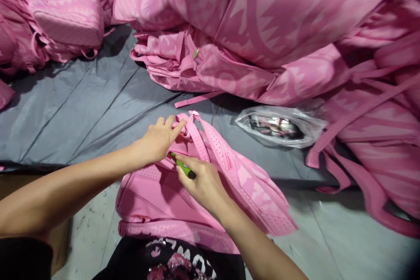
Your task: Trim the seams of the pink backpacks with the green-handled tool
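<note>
A pink backpack [154,197] lies back-panel up across my lap and the edge of the grey sheet. My left hand [159,140] pinches its top handle strap [193,133] between fingers and thumb. Just below, my right hand [203,181] is closed round a small green tool with a black end [184,169], its tip pointing toward the seam under the strap. Both hands sit close together at the top of the backpack.
Piles of pink patterned backpacks [262,22] fill the back and right, with more at the far left [59,13]. A clear plastic bag of small items [278,127] lies on the grey sheet [75,105]. Pale floor [328,236] shows in front.
</note>
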